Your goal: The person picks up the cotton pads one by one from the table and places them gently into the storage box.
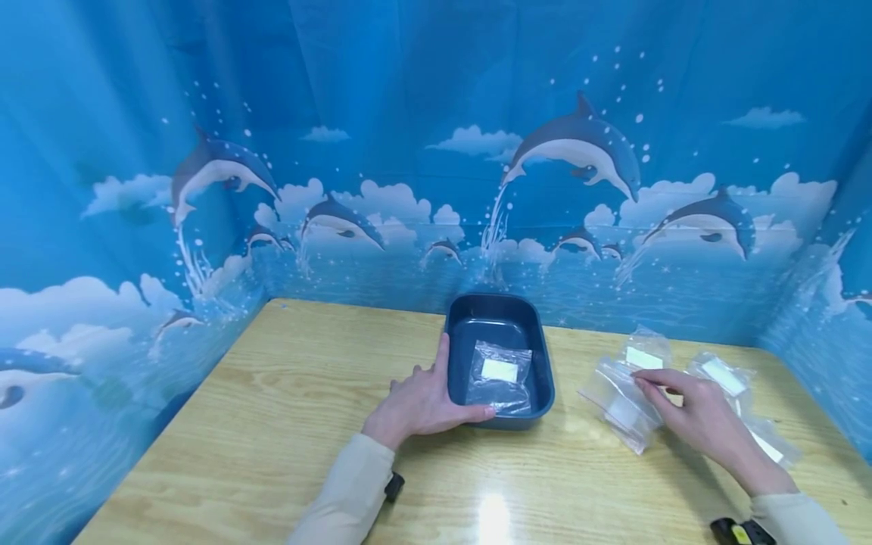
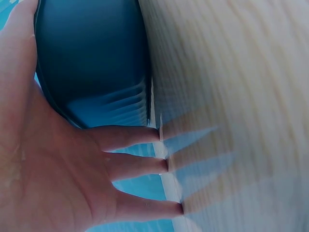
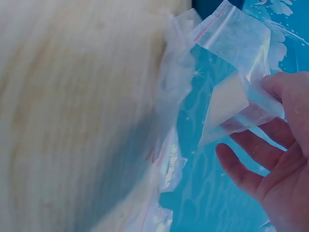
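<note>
Nearest me are 2 pale sleeves [image 1: 350, 484]; past the left cuff, the left hand [image 1: 418, 405] lies with straight, spread fingers, clenched round nothing, its thumb along the near edge of the dark blue tray [image 1: 542, 359] and its index finger along the left side; I judge that this steadies the tray against sliding; the right hand [image 1: 702, 420] grasps 1 clear zip bag [image 1: 623, 401] in a pinch of thumb and index finger, to the right of the tray; in the right wrist view it looks raised off the table [image 1: 272, 393], its white rectangle visible; a light pinch probably suits such thin plastic; 1 nearer loose bag [image 1: 770, 445] and 1 farther loose bag [image 1: 724, 376] lie right of that hand, within easy reach; inside the tray, 1 flat bag [image 1: 499, 370] rests in the near half; 1 rear bag [image 1: 643, 356] lies just behind the pinched bag; farthest off hangs a dolphin-print curtain [image 1: 409, 76], perhaps as a backdrop.
</note>
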{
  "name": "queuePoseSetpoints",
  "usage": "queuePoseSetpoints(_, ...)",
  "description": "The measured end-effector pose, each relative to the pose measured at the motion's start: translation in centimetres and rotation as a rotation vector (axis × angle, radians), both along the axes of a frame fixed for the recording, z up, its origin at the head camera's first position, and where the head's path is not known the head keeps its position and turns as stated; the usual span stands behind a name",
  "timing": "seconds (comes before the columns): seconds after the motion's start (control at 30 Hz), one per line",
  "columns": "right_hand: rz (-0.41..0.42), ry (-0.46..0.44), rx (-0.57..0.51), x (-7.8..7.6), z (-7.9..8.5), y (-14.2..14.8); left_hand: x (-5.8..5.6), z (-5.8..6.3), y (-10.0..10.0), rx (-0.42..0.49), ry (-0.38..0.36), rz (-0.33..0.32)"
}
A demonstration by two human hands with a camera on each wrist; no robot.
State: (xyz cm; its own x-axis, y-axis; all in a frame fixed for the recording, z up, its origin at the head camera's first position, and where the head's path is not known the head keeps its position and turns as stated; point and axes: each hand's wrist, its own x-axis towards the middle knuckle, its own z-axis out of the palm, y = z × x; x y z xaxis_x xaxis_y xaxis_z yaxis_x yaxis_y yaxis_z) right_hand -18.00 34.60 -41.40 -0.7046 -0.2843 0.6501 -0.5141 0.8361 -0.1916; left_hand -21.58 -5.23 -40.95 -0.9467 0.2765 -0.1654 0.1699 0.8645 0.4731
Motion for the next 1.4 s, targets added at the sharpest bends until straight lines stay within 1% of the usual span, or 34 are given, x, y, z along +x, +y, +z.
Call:
queuePoseSetpoints(0.27, -0.035, -0.044, -0.040, 0.1, 1.3, -1.1, 0.0, 0.1, 0.0, -0.002, -0.006, -0.007)
queuePoseSetpoints(0.37, -0.031, -0.032, -0.050, -0.1, 1.8, -1.6, 0.0, 0.1, -0.1, -0.003, -0.008, -0.013)
queuePoseSetpoints(0.57, 0.002, -0.007, -0.078, -0.7, 2.8, -2.8, -0.1, 0.1, 0.0, -0.012, -0.011, -0.014)
queuePoseSetpoints(0.73, 0.036, -0.026, -0.109, -1.4, 3.6, -4.2, -0.1, 0.1, 0.0, -0.008, -0.013, -0.011)
queuePoseSetpoints(0.93, 0.057, -0.053, -0.107, -2.0, 4.4, -6.1, -0.1, 0.1, 0.0, -0.010, -0.009, -0.010)
queuePoseSetpoints(1.13, 0.103, -0.022, -0.091, -2.9, 4.7, -7.5, -0.1, 0.2, 0.0, -0.006, -0.005, -0.010)
queuePoseSetpoints(1.3, 0.125, -0.036, -0.092, -3.5, 4.8, -8.6, -0.1, 0.1, 0.0, -0.007, -0.006, -0.011)
queuePoseSetpoints(1.4, 0.149, -0.029, -0.098, -3.8, 4.8, -9.3, 0.0, 0.1, 0.0, -0.007, -0.007, -0.009)
